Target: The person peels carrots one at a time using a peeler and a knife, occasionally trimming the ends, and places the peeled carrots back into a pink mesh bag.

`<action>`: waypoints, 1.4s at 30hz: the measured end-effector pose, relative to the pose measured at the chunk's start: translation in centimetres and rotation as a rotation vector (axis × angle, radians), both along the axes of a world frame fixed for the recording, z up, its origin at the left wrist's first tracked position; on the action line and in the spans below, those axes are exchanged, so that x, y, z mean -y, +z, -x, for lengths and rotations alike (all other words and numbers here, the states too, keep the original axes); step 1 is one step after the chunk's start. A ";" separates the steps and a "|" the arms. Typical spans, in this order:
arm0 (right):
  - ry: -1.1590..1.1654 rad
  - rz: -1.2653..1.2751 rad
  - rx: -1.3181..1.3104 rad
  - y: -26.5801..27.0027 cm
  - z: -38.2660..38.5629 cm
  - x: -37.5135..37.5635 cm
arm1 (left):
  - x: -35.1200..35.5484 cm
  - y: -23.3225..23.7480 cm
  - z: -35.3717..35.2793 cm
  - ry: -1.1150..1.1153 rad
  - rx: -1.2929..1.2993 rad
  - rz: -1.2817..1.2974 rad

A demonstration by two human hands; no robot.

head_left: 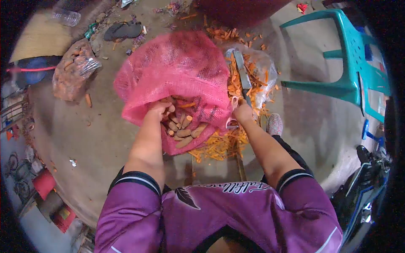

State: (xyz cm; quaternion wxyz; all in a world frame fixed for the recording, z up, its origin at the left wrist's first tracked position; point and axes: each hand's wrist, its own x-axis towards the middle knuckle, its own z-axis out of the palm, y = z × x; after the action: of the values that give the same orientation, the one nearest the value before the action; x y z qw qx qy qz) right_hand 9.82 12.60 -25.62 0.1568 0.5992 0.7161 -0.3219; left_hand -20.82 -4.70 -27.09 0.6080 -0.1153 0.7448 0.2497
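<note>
A pink mesh sack (177,71) lies open in front of me on the concrete floor, with several carrots (183,134) showing in its mouth. My left hand (159,110) reaches into the sack's opening and rests among the carrots. My right hand (242,113) grips the handle of a large knife (242,74), whose blade points away from me over a heap of orange carrot peelings (221,143). A small peeler-like tool (232,122) hangs beside my right hand.
A clear bag of carrots (75,71) lies at the left. A teal plastic chair (350,63) stands at the right, a motorbike (365,185) beyond my right knee. A sandal (123,30) and a plastic bottle (66,17) lie farther off. My foot (274,124) rests by the peelings.
</note>
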 end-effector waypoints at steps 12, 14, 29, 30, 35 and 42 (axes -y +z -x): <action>-0.112 0.025 -0.489 3.9 -0.7 0.2 | -1.8 17.4 -8.4 0.217 0.548 -0.761; -0.191 0.033 -0.713 3.5 -1.3 -0.9 | -2.2 19.2 -9.1 0.184 0.512 -0.735; -0.733 0.673 -1.180 29.0 -0.9 -1.0 | -5.0 28.8 -16.8 0.425 0.522 -0.755; -0.609 0.604 -1.137 27.3 -1.1 -0.8 | -5.5 29.4 -17.6 0.441 0.468 -0.736; -0.088 -0.416 -0.907 23.9 -0.3 -1.3 | -6.7 27.6 -18.0 0.378 0.503 -0.731; -0.788 0.581 -1.320 29.7 0.6 -0.8 | -7.5 27.6 -17.8 0.441 0.544 -0.747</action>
State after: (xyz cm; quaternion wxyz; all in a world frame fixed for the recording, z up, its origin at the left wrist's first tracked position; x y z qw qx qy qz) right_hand 9.18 13.35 4.06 -0.2723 0.4296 0.2859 -0.8121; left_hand -2.98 2.78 0.55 0.7125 -0.1052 0.3775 0.5821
